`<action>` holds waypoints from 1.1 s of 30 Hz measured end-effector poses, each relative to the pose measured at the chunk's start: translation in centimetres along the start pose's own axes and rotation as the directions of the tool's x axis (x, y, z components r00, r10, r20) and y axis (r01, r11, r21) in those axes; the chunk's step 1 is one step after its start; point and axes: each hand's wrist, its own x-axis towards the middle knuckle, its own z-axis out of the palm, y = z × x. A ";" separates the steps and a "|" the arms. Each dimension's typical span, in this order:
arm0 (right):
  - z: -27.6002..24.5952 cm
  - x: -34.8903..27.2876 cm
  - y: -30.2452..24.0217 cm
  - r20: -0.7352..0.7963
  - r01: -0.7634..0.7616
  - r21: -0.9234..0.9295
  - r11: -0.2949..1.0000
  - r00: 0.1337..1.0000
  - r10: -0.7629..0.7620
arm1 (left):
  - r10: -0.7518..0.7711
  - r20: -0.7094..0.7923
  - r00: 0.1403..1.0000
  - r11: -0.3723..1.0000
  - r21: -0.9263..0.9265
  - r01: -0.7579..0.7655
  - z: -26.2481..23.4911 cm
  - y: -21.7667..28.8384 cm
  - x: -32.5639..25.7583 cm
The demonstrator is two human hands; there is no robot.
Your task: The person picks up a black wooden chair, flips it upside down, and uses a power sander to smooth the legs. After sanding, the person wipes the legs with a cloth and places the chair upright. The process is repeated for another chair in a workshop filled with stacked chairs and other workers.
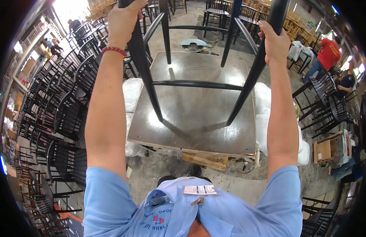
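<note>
I hold a black wooden chair (198, 85) upright in front of me; four legs joined by stretchers show, while its seat and upper part lie beyond the top edge. My left hand (123, 24) is closed around the upper part of the near left leg. Around the near right leg, my right hand (275, 45) is closed with its thumb along the side. The leg tips are over a worktable with a shiny metal top (195, 136). Shadows run from the tips, and I cannot tell whether every leg touches the surface.
Rows of black chairs (68, 114) crowd the left side. White wrapped bundles (263, 132) flank the table. A person in a red shirt (328, 53) stands at the far right, near another seated person (346, 84). A round-bladed machine (193, 45) sits behind the table.
</note>
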 end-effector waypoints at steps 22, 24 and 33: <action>-2.4 6.3 -8.1 -0.061 -0.134 0.008 0.991 0.989 0.134 | 0.115 0.094 0.989 0.958 -0.274 -0.086 -1.9 -1.0 8.5; -2.3 8.3 -12.7 -0.106 -0.202 -0.011 0.979 0.974 0.200 | 0.090 0.052 0.995 0.935 -0.348 -0.067 -3.3 3.1 10.4; 0.9 10.8 -14.6 -0.177 -0.052 0.008 0.999 0.983 0.053 | -0.075 0.146 0.986 0.921 -0.369 0.125 -4.5 6.8 13.8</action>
